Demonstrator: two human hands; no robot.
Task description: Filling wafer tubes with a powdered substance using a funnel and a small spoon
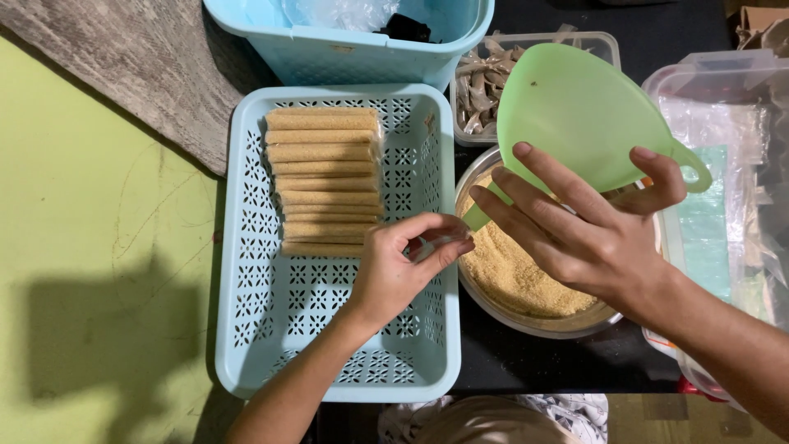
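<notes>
A pale green plastic funnel (579,115) is held by the right hand (592,230), spout (477,215) pointing down-left over a round metal bowl of tan crumbs (526,284). The left hand (403,267), fingers pinched on something small and clear, lies just left of the spout, over a light blue perforated plastic basket (271,329) holding crumb-coated sticks (325,181).

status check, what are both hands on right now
Left hand pinching a small clear plastic sleeve. Right hand holding pale green plastic funnel over metal bowl of crumbs. Nothing between them.
</notes>
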